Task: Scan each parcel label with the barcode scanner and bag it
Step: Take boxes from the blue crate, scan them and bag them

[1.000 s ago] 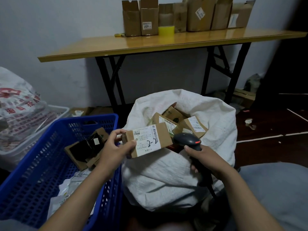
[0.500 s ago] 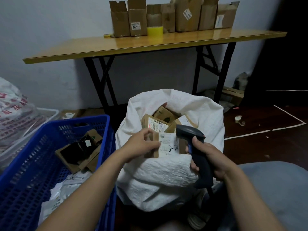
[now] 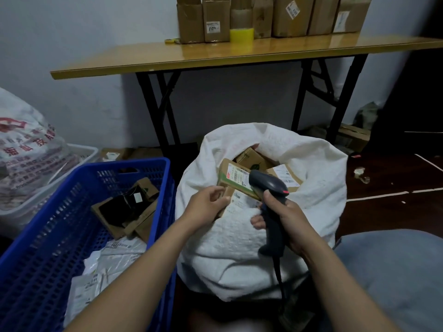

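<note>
White sack [image 3: 311, 200] stands right of the blue crate [image 3: 134, 164]. The parcel [image 3: 242, 202] lies at the sack's near lip — push it well in so it cannot slide out. Right hand [image 3: 290, 218] grips the scanner [image 3: 268, 184]; left hand [image 3: 206, 203] curls at the parcel's edge — whether holding, I cannot tell.
</note>
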